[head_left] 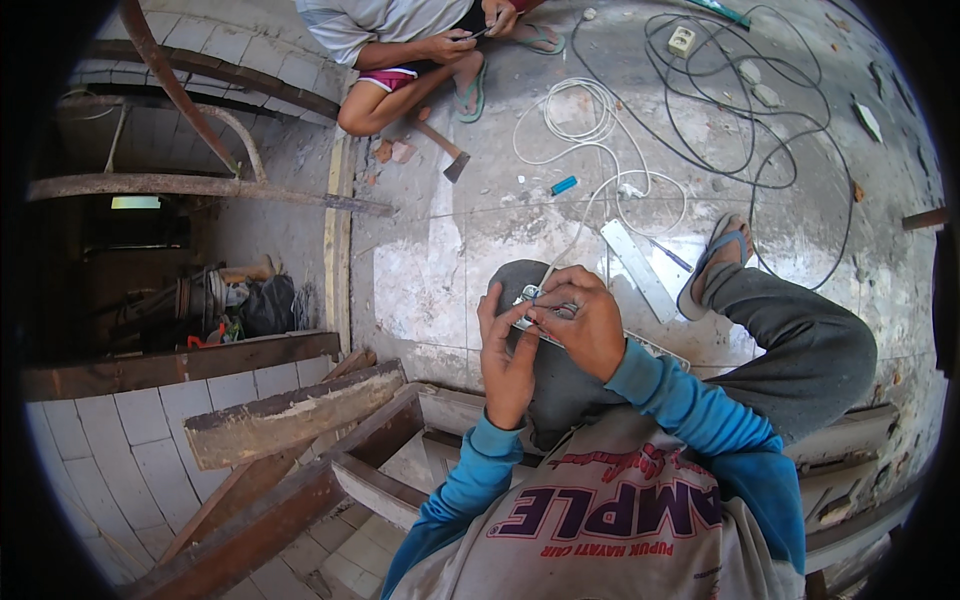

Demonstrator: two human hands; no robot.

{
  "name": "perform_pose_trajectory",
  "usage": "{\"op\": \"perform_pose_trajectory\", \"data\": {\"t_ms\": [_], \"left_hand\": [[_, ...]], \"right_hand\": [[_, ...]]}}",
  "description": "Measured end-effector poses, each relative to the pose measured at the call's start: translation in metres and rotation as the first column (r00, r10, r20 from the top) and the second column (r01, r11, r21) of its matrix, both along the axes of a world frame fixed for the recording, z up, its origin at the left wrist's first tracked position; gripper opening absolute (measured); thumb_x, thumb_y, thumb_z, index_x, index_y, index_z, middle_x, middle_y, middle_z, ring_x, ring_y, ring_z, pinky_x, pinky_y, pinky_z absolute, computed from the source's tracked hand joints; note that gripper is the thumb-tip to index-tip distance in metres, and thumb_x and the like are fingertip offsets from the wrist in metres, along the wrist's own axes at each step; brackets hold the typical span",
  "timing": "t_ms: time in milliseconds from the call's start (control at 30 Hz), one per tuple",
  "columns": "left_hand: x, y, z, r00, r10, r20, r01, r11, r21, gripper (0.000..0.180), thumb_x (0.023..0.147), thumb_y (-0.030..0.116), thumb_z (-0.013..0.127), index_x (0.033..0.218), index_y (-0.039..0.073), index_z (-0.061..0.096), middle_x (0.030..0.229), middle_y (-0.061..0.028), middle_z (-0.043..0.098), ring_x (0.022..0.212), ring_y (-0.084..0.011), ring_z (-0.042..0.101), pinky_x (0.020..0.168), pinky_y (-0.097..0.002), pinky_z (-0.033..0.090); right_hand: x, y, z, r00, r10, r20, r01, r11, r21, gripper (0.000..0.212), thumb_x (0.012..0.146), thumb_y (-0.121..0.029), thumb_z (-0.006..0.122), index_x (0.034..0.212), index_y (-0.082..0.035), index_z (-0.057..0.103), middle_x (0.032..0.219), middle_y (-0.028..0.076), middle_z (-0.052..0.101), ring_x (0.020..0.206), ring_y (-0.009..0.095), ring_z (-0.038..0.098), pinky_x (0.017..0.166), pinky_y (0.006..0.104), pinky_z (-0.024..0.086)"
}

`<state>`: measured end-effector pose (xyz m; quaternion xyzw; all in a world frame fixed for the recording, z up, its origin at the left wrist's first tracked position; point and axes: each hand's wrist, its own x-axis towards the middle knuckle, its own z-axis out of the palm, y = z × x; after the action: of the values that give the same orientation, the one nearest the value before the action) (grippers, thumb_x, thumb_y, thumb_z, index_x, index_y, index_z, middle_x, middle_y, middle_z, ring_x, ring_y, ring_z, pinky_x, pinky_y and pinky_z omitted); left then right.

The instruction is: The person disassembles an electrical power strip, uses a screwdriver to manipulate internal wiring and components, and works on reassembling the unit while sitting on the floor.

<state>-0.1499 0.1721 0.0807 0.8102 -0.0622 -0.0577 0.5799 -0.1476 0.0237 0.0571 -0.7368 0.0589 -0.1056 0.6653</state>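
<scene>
Across my grey-trousered lap lies a long white power strip (pixel 655 347), its inner side showing at the end between my hands. A white cable (pixel 553 268) runs into that end from the floor. My left hand (pixel 508 358) is closed on the end of the strip, thumb and fingers on either side. Thumb and forefinger of my right hand (pixel 585 322) pinch at the cable's end there; the small part between them is mostly hidden. On the floor beyond my knee lie a long white cover (pixel 638 270) and a thin dark-tipped screwdriver (pixel 670 255).
Coils of white cable and a black cable (pixel 785 150) with a socket (pixel 681 41) spread over the floor. A blue lighter (pixel 563 186) and a hatchet (pixel 440 145) lie ahead. Another person (pixel 400 50) crouches at the far left. Wooden frames (pixel 290 410) stand at my left.
</scene>
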Motion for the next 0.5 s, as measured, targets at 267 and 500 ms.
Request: {"op": "perform_pose_trajectory", "data": {"t_ms": [267, 500], "left_hand": [[-0.0019, -0.0039, 0.0018, 0.995, -0.036, 0.093, 0.026, 0.994, 0.107, 0.038, 0.09, 0.004, 0.062, 0.129, 0.004, 0.065, 0.156, -0.0174, 0.037, 0.147, -0.0308, 0.031, 0.118, -0.0421, 0.026], [-0.0035, -0.0052, 0.0068, 0.958, -0.03, 0.285, -0.083, 0.922, 0.378, 0.032, 0.088, 0.007, 0.065, 0.119, 0.008, 0.07, 0.153, -0.019, 0.04, 0.148, -0.0405, 0.025, 0.118, -0.052, 0.021]], "right_hand": [[0.0051, -0.0051, -0.0063, 0.999, 0.04, -0.023, -0.038, 0.993, 0.108, 0.014, 0.078, -0.014, 0.076, 0.085, -0.003, 0.075, 0.102, 0.01, 0.065, 0.097, 0.029, 0.063, 0.084, 0.0368, 0.051], [0.0089, -0.0043, -0.0067, 1.0, 0.026, 0.009, -0.026, 0.999, 0.039, 0.012, 0.074, -0.011, 0.075, 0.08, -0.002, 0.07, 0.099, 0.011, 0.063, 0.095, 0.03, 0.064, 0.083, 0.0374, 0.051]]}}
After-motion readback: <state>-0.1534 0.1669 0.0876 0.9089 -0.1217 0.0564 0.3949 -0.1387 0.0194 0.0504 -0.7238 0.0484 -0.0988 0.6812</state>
